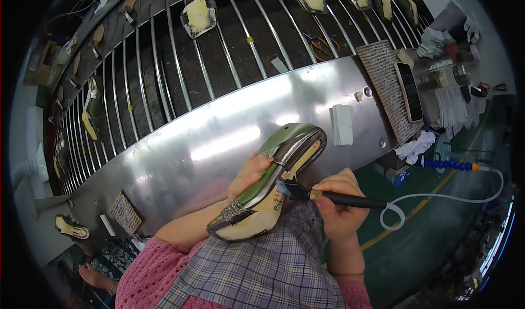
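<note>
My left hand [250, 175] is wrapped round the side of a green shoe upper on its last [257, 191], tilted over my lap with the pale underside toward me. A sparkly strap crosses its lower part, and dark lasted edges fold round the sole. In my right hand [342, 205] is a black-handled brush [355, 201], which a thin white hose [432, 195] joins at its rear end. The brush's tip meets the shoe's underside near the waist. Part of my left hand is hidden behind the shoe.
A shiny metal ledge [219, 134] lies ahead, with a rack of metal bars [199, 68] beyond carrying several shoes [198, 16]. At the right are a pale folded pad [342, 125], a phone [409, 92] on a corrugated board [385, 82], and gloves [435, 41]. Another person's hand [93, 276] shows lower left.
</note>
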{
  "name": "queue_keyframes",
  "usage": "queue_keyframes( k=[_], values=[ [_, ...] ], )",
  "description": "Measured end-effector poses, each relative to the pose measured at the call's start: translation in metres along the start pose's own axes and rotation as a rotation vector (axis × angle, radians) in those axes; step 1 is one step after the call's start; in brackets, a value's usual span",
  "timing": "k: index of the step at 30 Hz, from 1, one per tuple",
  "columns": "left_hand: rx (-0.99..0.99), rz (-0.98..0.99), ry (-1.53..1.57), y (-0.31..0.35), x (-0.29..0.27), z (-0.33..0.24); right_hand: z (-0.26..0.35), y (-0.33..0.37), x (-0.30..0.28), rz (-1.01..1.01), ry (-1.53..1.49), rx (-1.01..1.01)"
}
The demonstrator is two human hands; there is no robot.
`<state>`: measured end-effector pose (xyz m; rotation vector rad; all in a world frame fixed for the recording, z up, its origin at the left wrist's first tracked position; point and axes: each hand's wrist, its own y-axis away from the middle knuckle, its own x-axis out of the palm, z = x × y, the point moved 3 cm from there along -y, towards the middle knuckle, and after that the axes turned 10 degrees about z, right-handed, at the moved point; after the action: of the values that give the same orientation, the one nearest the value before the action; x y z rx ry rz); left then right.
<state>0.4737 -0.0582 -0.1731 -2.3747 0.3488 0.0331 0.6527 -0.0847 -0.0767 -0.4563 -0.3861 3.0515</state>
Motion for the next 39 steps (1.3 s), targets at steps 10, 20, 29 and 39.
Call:
queue_keyframes(
  k=[10, 20, 29, 39],
  values=[
    [0.042, 0.032, -0.063, 0.007, 0.003, 0.007, 0.020, 0.007, 0.002, -0.048, 0.491, -0.071],
    [0.092, 0.207, -0.208, 0.002, 0.000, 0.006, -0.005, 0.010, 0.000, -0.111, 0.073, 0.045],
    [0.001, 0.111, 0.038, 0.000, 0.003, 0.007, 0.019, 0.020, 0.004, -0.049, 0.002, 0.035],
    [-0.019, 0.182, -0.070, -0.014, 0.012, 0.000, 0.074, 0.031, 0.010, 0.190, 0.639, -0.265]
  ],
)
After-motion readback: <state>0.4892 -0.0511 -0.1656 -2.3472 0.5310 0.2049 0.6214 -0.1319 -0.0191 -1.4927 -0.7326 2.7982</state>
